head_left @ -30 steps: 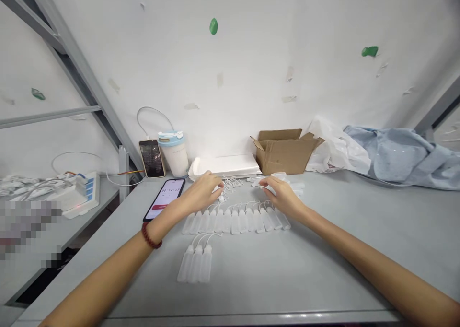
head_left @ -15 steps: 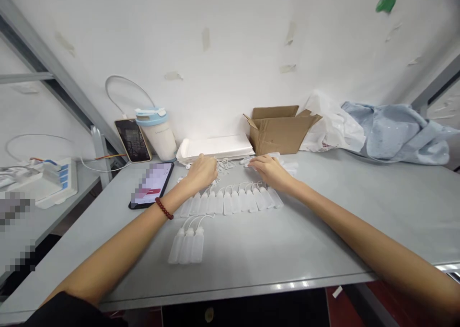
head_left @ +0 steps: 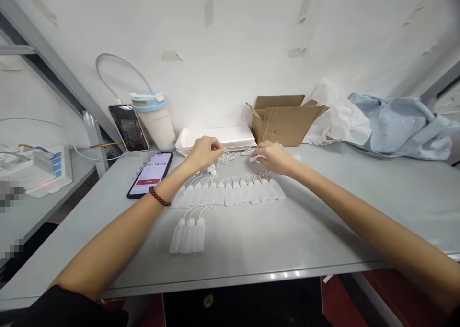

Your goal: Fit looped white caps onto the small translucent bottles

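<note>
Rising, the left hand uncovers caps below its nearly pinched fingers — right hand curled round a piece — both holds unclear.

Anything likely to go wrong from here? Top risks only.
1. The loose white tubes beside the left hand look tangled; lifting one might drag others.
2. The row of bottles is closely packed, its ends near the forearms; a low arm could skew it.
3. The phone lies close to the left wrist, which might nudge it.
</note>
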`<act>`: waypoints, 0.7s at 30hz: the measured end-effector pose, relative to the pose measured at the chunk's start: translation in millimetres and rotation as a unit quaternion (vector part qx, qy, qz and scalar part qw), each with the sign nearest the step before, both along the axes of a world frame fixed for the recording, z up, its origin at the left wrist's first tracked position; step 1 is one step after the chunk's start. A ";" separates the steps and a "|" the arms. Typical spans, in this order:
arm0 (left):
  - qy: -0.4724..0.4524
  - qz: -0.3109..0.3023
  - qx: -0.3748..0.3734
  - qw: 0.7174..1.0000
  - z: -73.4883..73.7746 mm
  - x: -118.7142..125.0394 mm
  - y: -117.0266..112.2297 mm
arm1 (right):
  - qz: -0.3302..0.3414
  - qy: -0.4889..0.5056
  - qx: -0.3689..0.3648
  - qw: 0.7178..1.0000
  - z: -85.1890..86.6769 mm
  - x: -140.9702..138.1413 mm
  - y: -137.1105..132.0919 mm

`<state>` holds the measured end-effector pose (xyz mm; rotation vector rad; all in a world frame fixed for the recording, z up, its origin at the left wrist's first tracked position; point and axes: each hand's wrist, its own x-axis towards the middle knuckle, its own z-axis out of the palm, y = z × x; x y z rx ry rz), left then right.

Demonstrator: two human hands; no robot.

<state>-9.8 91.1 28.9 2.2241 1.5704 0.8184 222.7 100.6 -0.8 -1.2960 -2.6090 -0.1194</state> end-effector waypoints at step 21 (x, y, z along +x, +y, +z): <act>-0.214 0.018 -0.062 0.975 -14.8 14.5 8.2 | -0.018 -0.046 0.032 0.998 -14.0 -13.2 10.1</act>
